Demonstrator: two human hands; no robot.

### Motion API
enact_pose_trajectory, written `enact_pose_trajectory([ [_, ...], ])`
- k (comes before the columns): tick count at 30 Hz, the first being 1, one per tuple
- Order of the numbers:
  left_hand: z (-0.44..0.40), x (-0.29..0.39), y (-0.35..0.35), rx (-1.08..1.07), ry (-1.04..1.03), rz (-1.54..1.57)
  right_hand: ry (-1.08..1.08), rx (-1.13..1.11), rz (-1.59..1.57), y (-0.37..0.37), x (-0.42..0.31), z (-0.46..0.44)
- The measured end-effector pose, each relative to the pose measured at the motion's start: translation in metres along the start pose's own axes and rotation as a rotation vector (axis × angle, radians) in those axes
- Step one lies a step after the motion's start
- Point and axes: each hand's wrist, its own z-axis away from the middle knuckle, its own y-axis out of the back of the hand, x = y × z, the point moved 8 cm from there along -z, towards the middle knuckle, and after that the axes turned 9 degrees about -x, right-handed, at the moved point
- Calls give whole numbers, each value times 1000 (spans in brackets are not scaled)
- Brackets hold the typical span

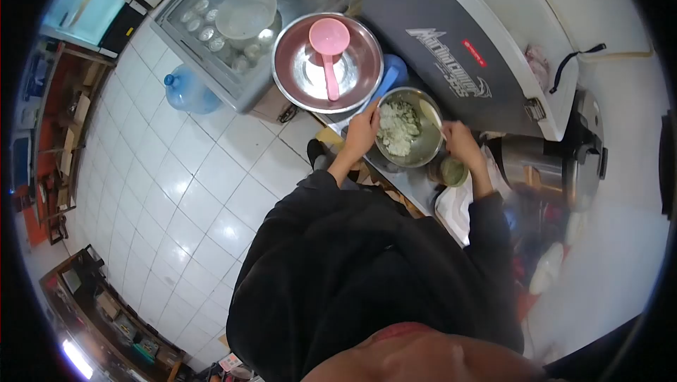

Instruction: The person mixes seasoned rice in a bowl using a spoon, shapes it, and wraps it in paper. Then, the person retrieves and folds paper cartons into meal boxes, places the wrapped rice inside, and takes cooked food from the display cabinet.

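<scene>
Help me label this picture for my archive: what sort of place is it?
Probably a food-prep corner, perhaps in a small shop or eatery: a metal bowl holds pale greenish food, a large metal pot stands nearby, and a see-through-topped chest holds what look like cans.

White lettering (448, 61) and a red label (474, 53) — both too blurred to read surely — mark the grey lid (451, 26), upper right.

One wide, round-edged head-worn view, forward and steeply down at the nearby hands (361, 134).
</scene>
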Motion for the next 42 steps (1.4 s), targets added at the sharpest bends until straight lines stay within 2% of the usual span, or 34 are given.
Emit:
enact_pose_trajectory([
  [3, -1, 0, -1, -24, 6, 8, 249, -16, -81, -45, -20, -32],
  [4, -4, 2, 1, -29, -4, 3, 259, 32, 63, -70, -17, -40],
  [5, -4, 1, 3, -37, -5, -5, 315, 14, 368, -82, -54, -11],
  [6, -3, 1, 3, -29, -10, -30, 177, -52, 581, -100, -67, 8],
  [9, 1, -1, 4, 11, 9, -28, 86, 44, 519, -137, -57, 9],
  [11, 2, 3, 3, -11, 42, -33, 113, 68, 490, -112, -54, -19],
  [13, 0, 3, 5, -14, -2, -51, 333, -64, 458, -87, -55, -43],
  [14, -1, 3, 7, 16, -52, -75, 334, -56, 457, -85, -47, -37],
  [15, -1, 5, 8, 19, -53, -73, 496, -65, 481, -90, -51, -19],
  [17, 1, 2, 7, 6, 37, -67, 655, -85, 508, -106, -62, -2],
  [19, 3, 6, 5, -24, 11, -63, 203, -51, 478, -119, -54, -12],
  [20, 1, 4, 6, -16, -22, -36, 217, -10, 708, -115, -44, -32],
  [22, 1, 0, 5, -49, -10, -29, 604, -234, 314, -59, -53, -43],
  [24, -5, -2, 8, -66, 1, -19, 222, -301, 280, 9, -77, -21],
  [25, -6, 1, 8, -71, -15, -24, 115, -285, 530, 26, -65, -37],
  [26, 0, 1, 6, -90, -25, -30, -145, -451, 254, 24, -31, -49],
  [27, 1, -1, 4, -97, -25, -34, -146, -451, 247, 21, -8, -55],
  [29, 5, -1, 7, 7, -34, -44, -374, -961, -303, -34, 45, -51],
  [31, 7, 2, 9, -4, 38, -51, -321, -1001, -811, -70, 49, -27],
  [32, 9, 3, 10, -2, 40, -34, -282, -847, -791, -77, 38, -17],
  [34, 8, 4, 10, -1, 9, -40, -128, -530, -531, -79, 10, -2],
  [36, 6, 1, 5, 32, 0, -19, 506, 128, 257, -101, -20, 8],
  [38, 9, -6, -1, 45, 37, -29, 179, 70, 501, -127, -76, 42],
  [41, 11, -1, 0, -7, 100, -31, 179, 15, 461, -130, -66, 7],
  [42, 10, -4, -1, -3, 78, -48, 271, 26, 447, -114, -65, 2],
])
